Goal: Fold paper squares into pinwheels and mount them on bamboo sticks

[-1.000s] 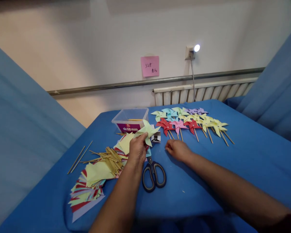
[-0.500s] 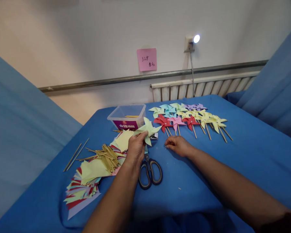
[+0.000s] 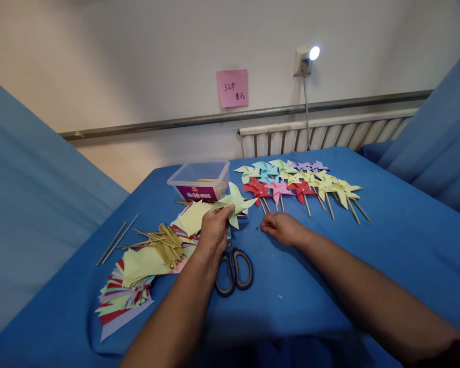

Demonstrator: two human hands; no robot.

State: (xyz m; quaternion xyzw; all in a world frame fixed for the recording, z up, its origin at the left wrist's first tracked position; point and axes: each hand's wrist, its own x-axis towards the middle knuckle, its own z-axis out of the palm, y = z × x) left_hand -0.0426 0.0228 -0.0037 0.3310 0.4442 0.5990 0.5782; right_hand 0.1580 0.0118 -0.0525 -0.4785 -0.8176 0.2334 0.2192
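My left hand [image 3: 215,230] pinches a pale green paper pinwheel [image 3: 235,204] that has no stick showing, holding it above the table. To the right, my right hand [image 3: 281,227] rests low at the blue cloth with its fingers pinched together; whatever lies between the fingertips is hidden. A tiny dark speck sits on the cloth just left of those fingertips. Beneath my left wrist lie scissors [image 3: 234,268] with dark handles, blades partly covered. Behind the pinwheel, a small box [image 3: 244,212] is mostly hidden.
Finished pinwheels on sticks [image 3: 302,189] lie in rows at the back right. A clear plastic tub [image 3: 199,189] stands at the back. Left of my hand are bundled wooden sticks [image 3: 168,245], fanned coloured paper [image 3: 128,296] and two separate sticks [image 3: 117,240]. Blue curtains hang on both sides.
The view has shifted slightly. My left hand still holds the green pinwheel. At my right fingertips, the small shiny bit seen earlier no longer shows.
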